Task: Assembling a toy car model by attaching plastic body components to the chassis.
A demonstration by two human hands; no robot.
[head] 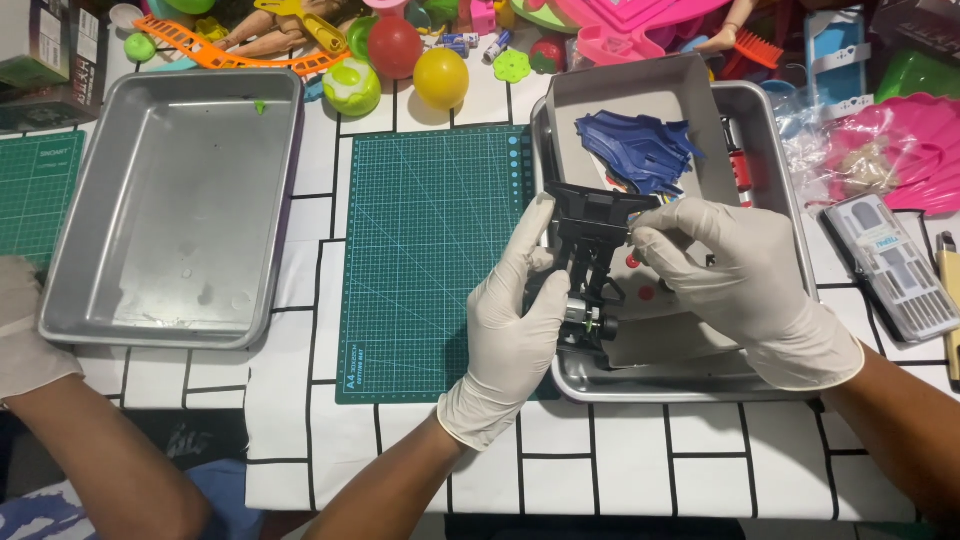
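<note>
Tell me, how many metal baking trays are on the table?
2. One shallow silver metal tray sits left of the green cutting mat; the other silver metal tray sits right, under both gloved hands.

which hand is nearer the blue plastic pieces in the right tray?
Right. The right hand sits just below the blue plastic pieces, over the tray; the left hand is lower and further left, gripping the black toy chassis.

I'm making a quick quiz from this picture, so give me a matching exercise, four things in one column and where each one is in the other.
1 black toy chassis
2 blue plastic pieces
3 yellow ball
4 empty metal tray

A left of the green cutting mat
B held in both gloved hands
C in the grey box lid
D above the mat, among toys

Pairs: 1-B, 2-C, 3-D, 4-A
</note>
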